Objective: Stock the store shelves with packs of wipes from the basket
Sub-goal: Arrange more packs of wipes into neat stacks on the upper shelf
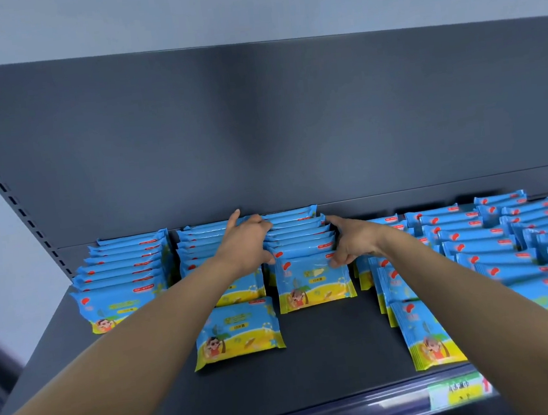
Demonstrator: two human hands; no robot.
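Blue and yellow packs of wipes stand in several rows on the dark grey shelf (332,353). Both my hands are at the middle row (299,238). My left hand (245,240) lies against the row's left side, its fingers curled round the packs' ends. My right hand (350,241) holds the right side, its fingers pinching the top right corner of the front pack (314,282). One loose pack (236,333) leans at the front of the neighbouring row to the left. The basket is out of view.
A far-left row (121,277) and several rows on the right (506,243) fill the shelf. A tilted pack (424,333) leans at the front right. The shelf's back panel (257,124) rises behind. A green and yellow price label (457,391) sits on the front rail.
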